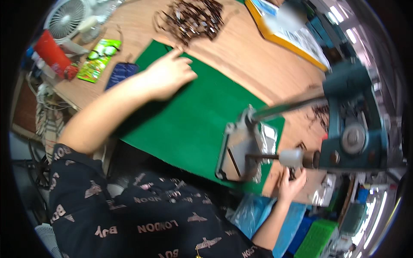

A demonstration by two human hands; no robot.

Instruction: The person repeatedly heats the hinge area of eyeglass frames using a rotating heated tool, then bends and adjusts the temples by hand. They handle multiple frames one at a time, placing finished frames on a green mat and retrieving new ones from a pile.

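My left hand [170,75] reaches across the green mat [193,112] to its far edge, with the index finger stretched out. Its fingertips are blurred beside a thin dark strip [167,47], and I see nothing held. Just beyond lies a tangled pile of brown strips [191,19] with shiny bits. At the right, beyond the hand press, my right hand [292,185] has thumb and fingers curled round small dark strips [292,173]. The hand press [352,142] has a white-tipped ram [290,158] above its metal base [236,155], where a thin dark strip [234,161] lies.
A white fan [68,19], a red cylinder [53,53], a green packet [99,60] and a dark blue pouch [121,74] lie at the left. A yellow-edged tray [292,41] sits at the far right. Blue plastic [254,213] and a green crate [316,241] stand below the table.
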